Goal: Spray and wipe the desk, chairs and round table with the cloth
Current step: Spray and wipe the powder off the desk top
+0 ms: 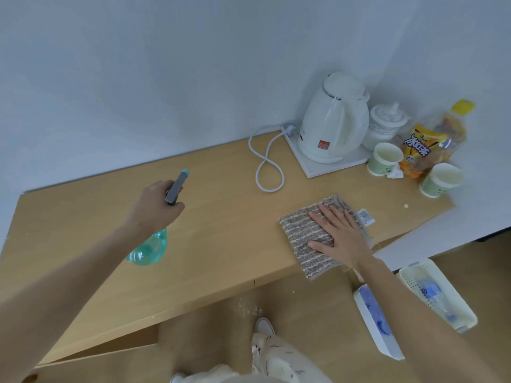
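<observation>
A light wooden desk (215,239) fills the middle of the head view. My left hand (154,207) grips a spray bottle (150,248) with a teal clear body and a grey head, held over the desk's left part with the nozzle pointing away. A folded grey striped cloth (301,233) lies near the desk's front right edge. My right hand (340,233) presses flat on it with straight, spread fingers. A white label sticks out at the cloth's right side.
At the back right stand a white kettle (334,120) on a white tray (331,168), its looped cord (265,167), a wipes tub (387,123), two paper cups (383,158), and a yellow-capped drink bottle (439,139). A pale basket (437,294) and white box (376,322) sit on the floor to the right.
</observation>
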Demonstrator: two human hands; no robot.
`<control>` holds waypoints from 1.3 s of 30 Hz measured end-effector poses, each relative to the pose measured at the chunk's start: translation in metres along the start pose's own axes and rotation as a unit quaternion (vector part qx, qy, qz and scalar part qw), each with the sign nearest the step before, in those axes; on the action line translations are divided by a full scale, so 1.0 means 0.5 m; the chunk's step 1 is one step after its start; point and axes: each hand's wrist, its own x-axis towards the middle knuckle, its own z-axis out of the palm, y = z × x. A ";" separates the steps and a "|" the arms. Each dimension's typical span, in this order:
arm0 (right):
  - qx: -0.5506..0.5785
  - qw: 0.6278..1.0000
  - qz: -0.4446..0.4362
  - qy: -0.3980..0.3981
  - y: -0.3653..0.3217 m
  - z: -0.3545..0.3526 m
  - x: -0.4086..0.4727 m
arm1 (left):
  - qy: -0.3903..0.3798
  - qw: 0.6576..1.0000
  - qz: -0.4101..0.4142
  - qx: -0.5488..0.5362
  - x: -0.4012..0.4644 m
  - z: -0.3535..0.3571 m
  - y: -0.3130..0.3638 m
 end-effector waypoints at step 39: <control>-0.073 0.959 -0.271 -0.048 -0.961 0.202 0.014 | 0.201 0.941 -0.269 0.054 -0.426 -0.408 -0.516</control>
